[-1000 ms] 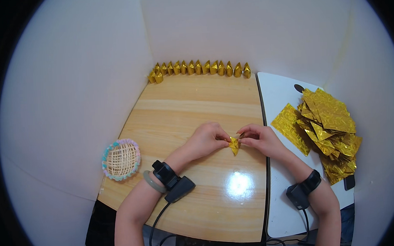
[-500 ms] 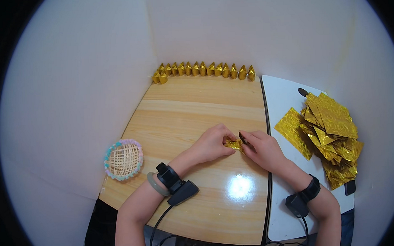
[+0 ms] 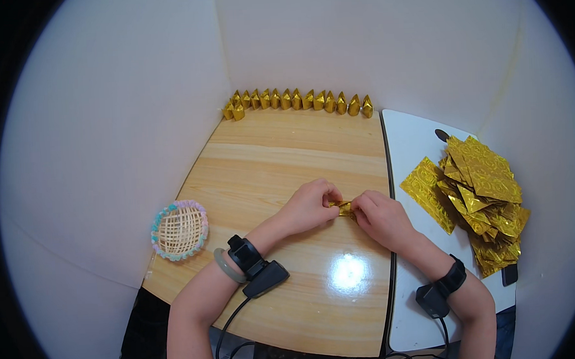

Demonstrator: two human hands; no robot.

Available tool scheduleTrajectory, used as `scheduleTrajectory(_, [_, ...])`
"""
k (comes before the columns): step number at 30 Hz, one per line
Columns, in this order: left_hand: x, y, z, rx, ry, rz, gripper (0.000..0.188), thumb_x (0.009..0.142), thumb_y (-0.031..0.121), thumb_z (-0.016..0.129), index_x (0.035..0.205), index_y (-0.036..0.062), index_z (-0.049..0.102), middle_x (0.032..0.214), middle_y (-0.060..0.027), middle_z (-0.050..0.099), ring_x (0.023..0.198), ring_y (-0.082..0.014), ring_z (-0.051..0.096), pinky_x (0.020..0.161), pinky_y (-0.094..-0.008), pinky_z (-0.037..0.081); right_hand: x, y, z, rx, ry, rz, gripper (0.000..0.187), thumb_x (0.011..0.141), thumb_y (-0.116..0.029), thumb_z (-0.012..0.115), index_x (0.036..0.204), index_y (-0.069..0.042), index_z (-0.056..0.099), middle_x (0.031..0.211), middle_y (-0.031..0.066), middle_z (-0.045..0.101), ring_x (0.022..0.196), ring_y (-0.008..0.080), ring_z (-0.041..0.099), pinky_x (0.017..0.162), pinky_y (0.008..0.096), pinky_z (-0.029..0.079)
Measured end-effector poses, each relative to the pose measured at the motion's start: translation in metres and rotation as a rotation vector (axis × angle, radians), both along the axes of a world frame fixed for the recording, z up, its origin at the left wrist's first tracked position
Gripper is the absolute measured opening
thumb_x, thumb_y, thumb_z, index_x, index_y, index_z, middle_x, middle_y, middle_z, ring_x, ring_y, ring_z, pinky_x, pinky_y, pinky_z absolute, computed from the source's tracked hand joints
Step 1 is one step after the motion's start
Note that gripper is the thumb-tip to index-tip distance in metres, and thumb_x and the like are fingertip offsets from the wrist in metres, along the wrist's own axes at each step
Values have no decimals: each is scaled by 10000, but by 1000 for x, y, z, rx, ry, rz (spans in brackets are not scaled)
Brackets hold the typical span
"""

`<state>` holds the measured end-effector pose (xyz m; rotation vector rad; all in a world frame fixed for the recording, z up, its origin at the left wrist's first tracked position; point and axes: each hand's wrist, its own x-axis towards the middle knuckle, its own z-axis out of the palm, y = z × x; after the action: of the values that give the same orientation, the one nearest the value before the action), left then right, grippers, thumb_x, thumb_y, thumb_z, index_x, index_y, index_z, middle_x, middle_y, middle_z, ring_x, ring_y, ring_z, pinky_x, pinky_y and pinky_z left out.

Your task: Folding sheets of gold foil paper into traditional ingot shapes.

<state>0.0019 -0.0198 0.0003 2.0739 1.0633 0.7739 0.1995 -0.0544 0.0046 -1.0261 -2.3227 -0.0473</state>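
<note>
Gold foil piece [image 3: 344,209], at the wooden tabletop's [image 3: 280,148] three o'clock side; left hand [image 3: 309,207], nine o'clock, and right hand [image 3: 385,220], three o'clock, pinch it; outward, gold sheets [image 3: 486,171] lie at three, folded gold pieces [image 3: 296,101] at eleven, basket [image 3: 191,204] at nine.

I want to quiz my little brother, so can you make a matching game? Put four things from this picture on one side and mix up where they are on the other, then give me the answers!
Things:
1. woven basket
2. row of folded gold shapes
3. pile of gold sheets
4. small gold piece

Places:
A. on the white board
B. between the left hand and right hand
C. at the left edge of the wooden table
D. along the table's far edge

Right pairs: 1-C, 2-D, 3-A, 4-B
</note>
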Motion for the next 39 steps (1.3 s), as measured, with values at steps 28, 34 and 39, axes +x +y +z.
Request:
scheduleTrajectory(28, [-2,3,-9,-194,-180,-167,282,740,25,679,1013,19,610,873,-43,589,742,-93,524,673,-224,445,-3,8,-10,-389,265,-57,471,625,-229,796,970,-18,555,872,94,540,817,249,527,721,343,440])
scheduleTrajectory(34, [0,1,-2,-9,-50,-201,255,757,20,664,1005,15,605,885,-40,579,751,-101,523,683,-235,444,-3,7,-2,-424,189,-95,466,620,-236,797,962,-23,564,776,89,554,786,245,529,690,338,430])
scheduleTrajectory(39, [0,1,-11,67,-136,-170,189,799,30,629,983,7,591,905,-47,590,789,-108,546,707,-237,453,-6,4,4,-613,378,-47,396,676,-201,772,950,-14,555,692,59,549,642,160,543,566,277,427])
